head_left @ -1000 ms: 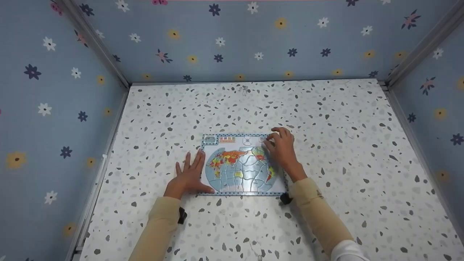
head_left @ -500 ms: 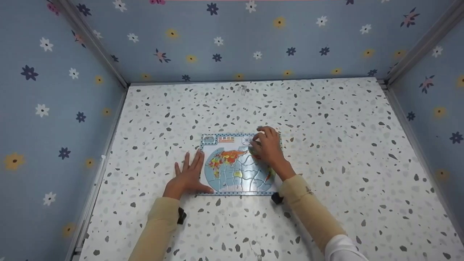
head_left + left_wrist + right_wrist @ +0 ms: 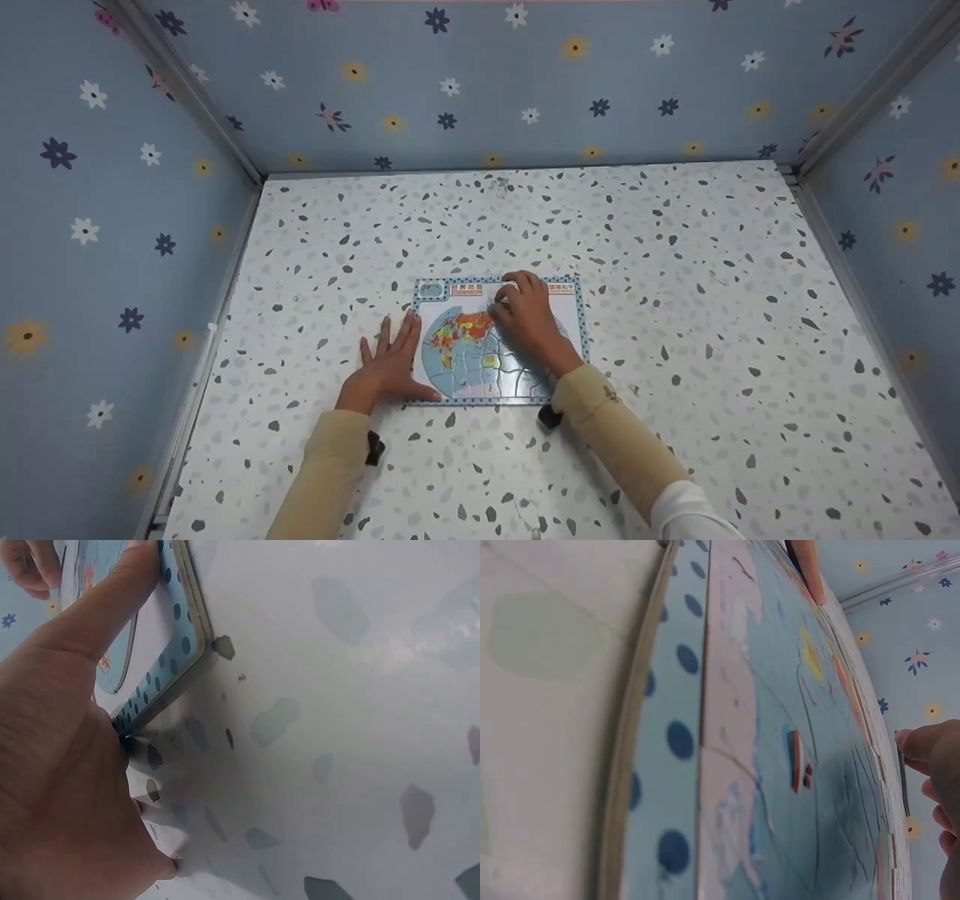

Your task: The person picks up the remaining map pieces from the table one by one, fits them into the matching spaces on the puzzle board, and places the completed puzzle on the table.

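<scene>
A world map jigsaw puzzle (image 3: 465, 360) lies flat on the table, its light blue border dotted with dark spots. My left hand (image 3: 386, 369) is spread at its left edge, thumb pressing the near left corner and fingers along the side. In the left wrist view the thumb (image 3: 105, 607) lies across the dotted border. Over the upper middle of the map, my right hand (image 3: 525, 313) pinches a thin puzzle piece (image 3: 902, 778), seen edge-on in the right wrist view. That hand hides the upper right part of the map.
The puzzle sits on a white speckled table (image 3: 675, 315). Blue flowered panels stand behind (image 3: 495, 82) and on both sides, joined by grey metal posts (image 3: 202, 90). A black wrist strap piece (image 3: 550, 417) shows beneath the right forearm.
My right hand has moved left across the puzzle, from its upper right corner to the upper middle, holding the puzzle piece. The left hand has stayed in place.
</scene>
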Motion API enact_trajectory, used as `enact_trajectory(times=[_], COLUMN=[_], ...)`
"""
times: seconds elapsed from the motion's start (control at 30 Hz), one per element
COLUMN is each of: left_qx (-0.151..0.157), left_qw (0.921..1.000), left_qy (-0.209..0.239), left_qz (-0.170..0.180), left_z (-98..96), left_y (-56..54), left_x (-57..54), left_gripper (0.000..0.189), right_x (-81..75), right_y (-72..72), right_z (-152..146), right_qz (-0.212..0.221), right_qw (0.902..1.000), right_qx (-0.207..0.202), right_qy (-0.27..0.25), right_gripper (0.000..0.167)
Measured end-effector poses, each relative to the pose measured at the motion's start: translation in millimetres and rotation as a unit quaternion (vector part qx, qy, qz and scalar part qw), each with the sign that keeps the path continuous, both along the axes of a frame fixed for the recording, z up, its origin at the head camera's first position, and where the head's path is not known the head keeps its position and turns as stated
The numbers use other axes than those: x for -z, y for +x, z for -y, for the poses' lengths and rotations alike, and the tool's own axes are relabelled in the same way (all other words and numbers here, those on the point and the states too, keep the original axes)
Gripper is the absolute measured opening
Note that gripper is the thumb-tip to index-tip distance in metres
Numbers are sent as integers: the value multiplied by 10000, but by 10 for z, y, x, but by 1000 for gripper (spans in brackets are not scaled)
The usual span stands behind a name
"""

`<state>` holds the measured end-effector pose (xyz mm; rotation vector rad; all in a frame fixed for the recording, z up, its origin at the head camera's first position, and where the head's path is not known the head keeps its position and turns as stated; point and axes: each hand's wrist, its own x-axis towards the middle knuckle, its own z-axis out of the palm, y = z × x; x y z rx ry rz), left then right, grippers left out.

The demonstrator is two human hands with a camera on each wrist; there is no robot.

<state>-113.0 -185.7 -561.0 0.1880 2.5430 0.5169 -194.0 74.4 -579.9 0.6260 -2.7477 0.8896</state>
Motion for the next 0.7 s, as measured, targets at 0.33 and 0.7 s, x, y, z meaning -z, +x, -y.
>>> enact_trajectory(times=[0.33, 0.7], left_qx=[43, 98], left_qw=[9999, 9999], left_qy=[-101, 133], left_qz=[-70, -42], left_z=[-12, 17], left_y=[-2, 21], left_x=[0, -59], left_gripper=[137, 136], right_x=[16, 20], right_y=[-5, -22], right_z=[168, 326], right_qz=[36, 104], right_qw=[9996, 9984], right_qx=[-259, -411], right_qy=[98, 386], right_gripper=[9, 9])
